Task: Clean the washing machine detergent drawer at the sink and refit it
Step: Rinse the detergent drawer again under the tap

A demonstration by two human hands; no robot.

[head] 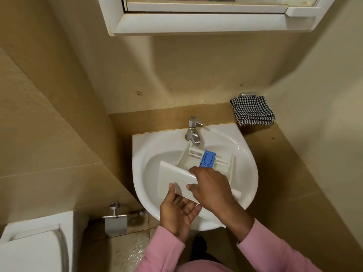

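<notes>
Drawer: white detergent drawer (172, 177) lies in the basin, wide front panel toward the person, compartment end right under the tap spout
Tilt: front panel raised off the bowl, back end lower, near the spout
Insert: blue insert (207, 159) sits in the drawer's rear part, just beyond the right hand's knuckles
Right hand: right hand (212, 187) reaches over the drawer from the right; fingers hooked over the panel's top edge, thumb pressed on the panel face, so grips it
Left hand: left hand (179, 214) palm up below the panel's lower edge; fingers spread & nearly straight, thumb tip touching the panel face; supports from beneath, no curl round it
Sleeves: pink sleeves (275, 250) on both arms
Sink: white sink (141, 146), rounded front, set against a beige ledge
Tap: chrome tap (193, 132) at the back rim, lever on top; running or not, can't tell
Cloth: folded black & white checked cloth (252, 110) on the ledge, right of the tap, well apart from the basin
Ledge: tan ledge (284, 154) runs behind & to the right of the sink
Cabinet: white mirror cabinet (206, 22) on the wall above
Toilet: white toilet (33, 248) at lower left
Holder: metal paper holder (115, 222) on the wall betw. toilet & sink
Floor: tiled floor (127, 248) w/ wet-looking sheen below the basin
</notes>
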